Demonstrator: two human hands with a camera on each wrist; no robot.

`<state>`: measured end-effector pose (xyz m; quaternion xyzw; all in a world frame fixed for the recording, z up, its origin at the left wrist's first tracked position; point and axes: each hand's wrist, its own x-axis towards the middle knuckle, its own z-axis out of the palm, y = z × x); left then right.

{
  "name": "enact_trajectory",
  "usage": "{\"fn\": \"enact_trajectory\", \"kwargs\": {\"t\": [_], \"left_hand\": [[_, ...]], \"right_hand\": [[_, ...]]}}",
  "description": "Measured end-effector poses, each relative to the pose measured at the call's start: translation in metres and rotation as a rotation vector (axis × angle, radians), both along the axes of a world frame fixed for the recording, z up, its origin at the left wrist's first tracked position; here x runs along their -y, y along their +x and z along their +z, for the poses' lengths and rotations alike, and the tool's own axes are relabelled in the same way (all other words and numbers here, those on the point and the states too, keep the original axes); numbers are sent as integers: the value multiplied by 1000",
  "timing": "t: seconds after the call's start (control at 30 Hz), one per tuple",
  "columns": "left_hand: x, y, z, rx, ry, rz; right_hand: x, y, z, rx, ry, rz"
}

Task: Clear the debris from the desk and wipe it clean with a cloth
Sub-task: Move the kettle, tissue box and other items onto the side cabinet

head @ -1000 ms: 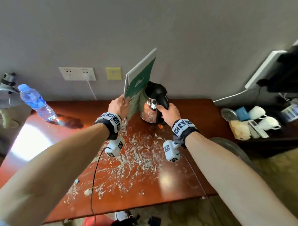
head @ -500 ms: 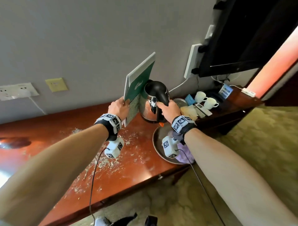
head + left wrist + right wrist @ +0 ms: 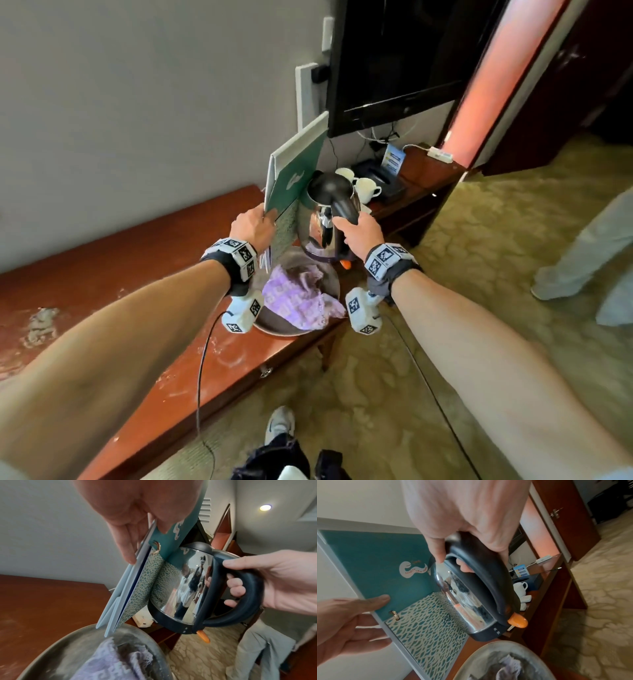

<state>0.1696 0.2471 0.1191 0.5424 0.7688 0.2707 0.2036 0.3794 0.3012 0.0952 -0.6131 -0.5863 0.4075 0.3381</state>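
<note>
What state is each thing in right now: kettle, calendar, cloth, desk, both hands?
Kettle: lifted, lid shut.
Calendar: lifted, tilted.
Purple cloth: crumpled in the round tray.
Desk: debris still on it.
Left hand: pinches the calendar.
Right hand: grips the kettle handle.

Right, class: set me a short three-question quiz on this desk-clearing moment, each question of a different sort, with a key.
1. True or false: the left hand holds the kettle.
2. Multiple choice: the purple cloth lies (A) on the carpet, (B) in the round tray, (C) over the kettle.
3. Fill in: the right hand has its grip on the kettle's black ____.

Key: 1. False; it holds the green calendar. 2. B. 3. handle.
</note>
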Motion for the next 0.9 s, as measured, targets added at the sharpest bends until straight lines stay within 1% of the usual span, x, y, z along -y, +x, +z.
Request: {"fn": "enact_trajectory", "kwargs": {"t": [0.2,0.3,0.5,0.6,0.7,0.9], "left_hand": [[-77,56,-7,-6,-13,-60],[-124,83,-15,-35,-36,-76],[-221,141,-39,13,-56,-120],[-256,170,-49,22,-75,-124],[-290,197,-52,17,-102,-129],[-358,251,-62,-4,-153,-103]], "right_hand": [[-60,60,-5,-24,-21,-75],[-104,90,-12,-5,-8,-70],[-197,149,-33,47,-17,-89],[-233,177,-39,65,-45,-104],[-267,206,-45,82,-82,-111],[-341,261,-66,61,-128,-89]]}}
